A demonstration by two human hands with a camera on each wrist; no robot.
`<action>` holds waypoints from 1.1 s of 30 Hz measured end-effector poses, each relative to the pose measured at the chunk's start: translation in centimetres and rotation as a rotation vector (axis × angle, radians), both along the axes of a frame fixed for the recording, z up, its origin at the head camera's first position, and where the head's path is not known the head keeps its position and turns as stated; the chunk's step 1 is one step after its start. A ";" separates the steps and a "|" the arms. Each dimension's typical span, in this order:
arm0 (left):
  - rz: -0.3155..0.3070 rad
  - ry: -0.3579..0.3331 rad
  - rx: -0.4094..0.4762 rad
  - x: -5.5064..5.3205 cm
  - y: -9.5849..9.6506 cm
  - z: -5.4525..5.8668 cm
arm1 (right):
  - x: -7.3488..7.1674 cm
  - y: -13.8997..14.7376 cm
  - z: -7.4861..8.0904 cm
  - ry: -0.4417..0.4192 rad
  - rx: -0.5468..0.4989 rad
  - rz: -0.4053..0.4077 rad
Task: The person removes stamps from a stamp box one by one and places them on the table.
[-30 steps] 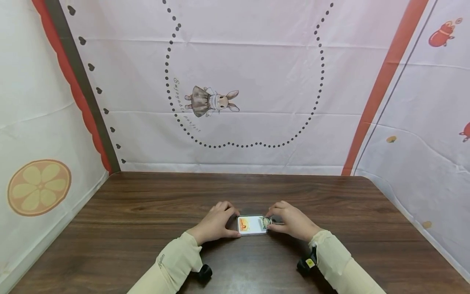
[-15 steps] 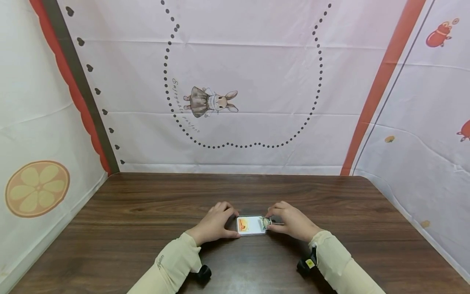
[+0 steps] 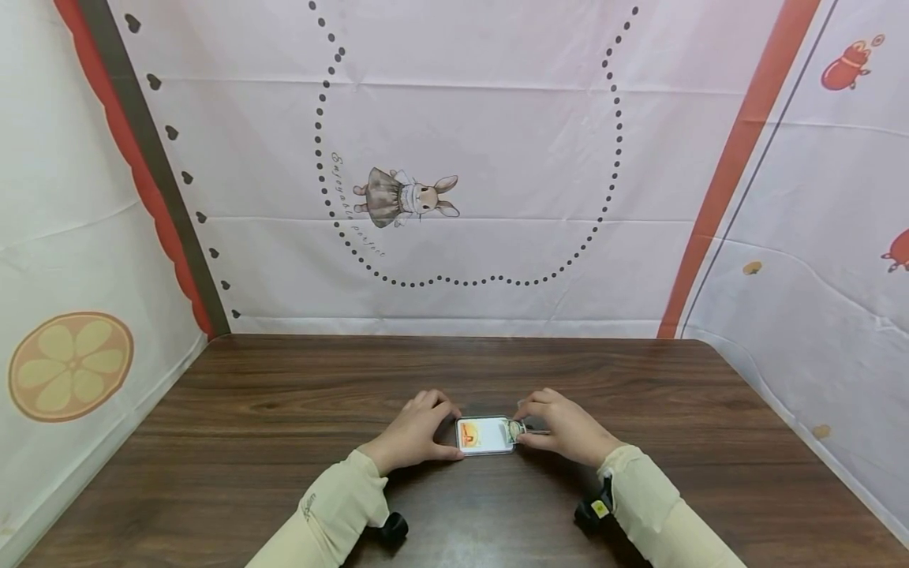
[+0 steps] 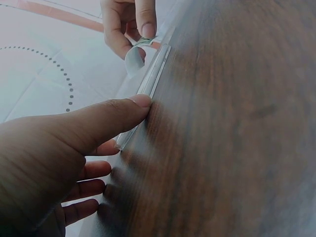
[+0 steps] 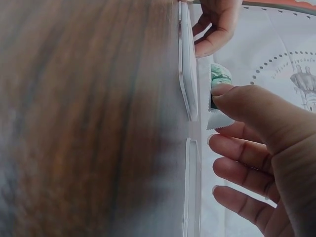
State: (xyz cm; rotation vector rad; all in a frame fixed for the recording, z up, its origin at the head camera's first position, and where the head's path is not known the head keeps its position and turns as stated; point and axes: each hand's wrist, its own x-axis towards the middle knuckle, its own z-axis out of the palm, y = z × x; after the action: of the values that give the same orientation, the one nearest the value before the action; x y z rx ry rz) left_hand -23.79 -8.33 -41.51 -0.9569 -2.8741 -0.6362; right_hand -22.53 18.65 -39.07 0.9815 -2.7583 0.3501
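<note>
A flat clear case [image 3: 490, 446] with a white face and an orange picture at one end lies on the wooden table. My left hand [image 3: 419, 430] holds its left end, with the thumb along the near edge in the left wrist view. At the right end, my right hand [image 3: 564, 430] pinches a small green-and-white printed wrapper piece [image 5: 220, 76] with a serrated edge. In the left wrist view, a pale curled flap [image 4: 133, 61] of it bends up over the case. The other right fingers hang loosely curled.
A second clear flat piece [image 5: 190, 192] lies under the right hand, in line with the case. Dark wood tabletop [image 3: 319, 371] extends all around. Printed white cloth [image 3: 497, 142] walls stand at the back and sides. Black wrist cameras [image 3: 394, 528] sit below both wrists.
</note>
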 end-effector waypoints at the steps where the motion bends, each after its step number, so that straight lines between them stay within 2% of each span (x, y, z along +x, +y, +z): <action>1: -0.001 0.001 0.000 0.0 0.0 0.0 | 0.0 0.0 0.0 0.002 -0.003 0.002; 11: 0.000 0.002 0.001 0.1 0.0 0.0 | 0.0 0.2 -0.1 0.015 -0.017 0.017; 33: -0.002 -0.006 0.000 0.0 -0.1 0.1 | 0.1 0.6 -0.2 0.000 -0.016 -0.013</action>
State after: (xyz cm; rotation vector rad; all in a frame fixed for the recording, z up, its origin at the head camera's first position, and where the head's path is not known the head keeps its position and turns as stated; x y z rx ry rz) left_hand -23.77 -8.42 -41.46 -0.9595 -2.8790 -0.6404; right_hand -22.47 19.23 -39.26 0.9593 -2.7565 0.3691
